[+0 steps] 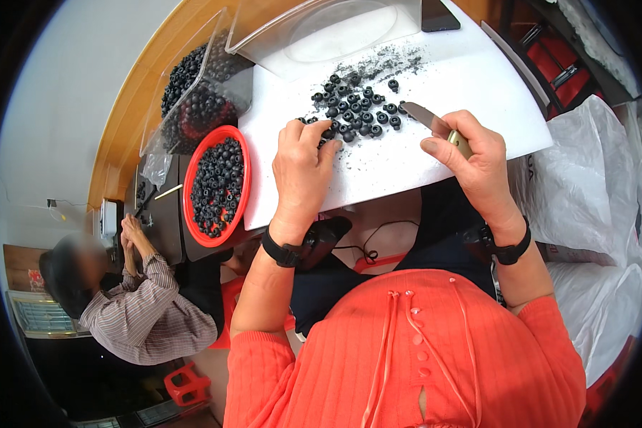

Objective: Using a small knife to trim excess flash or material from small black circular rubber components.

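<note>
My left hand [302, 167] is at the left edge of a loose pile of small black knobbed round parts [355, 113]. Its thumb and fingers close around one black part, mostly hidden by the fingertips. In my right hand [476, 153] is a knife [426, 117] with a short broad blade and a pale green handle. The blade points left, its tip close to the right side of the pile. Black crumbs [385, 64] are scattered behind the parts on the white board [478, 78].
Left of the board stands a red bowl [247, 171] full of black parts. Behind it is a clear bin [244, 85] of similar parts; another clear bin [328, 32] sits at the back. A phone [439, 16] lies at the far edge. At left sits another person [146, 299]; white plastic bags [574, 185] are at right.
</note>
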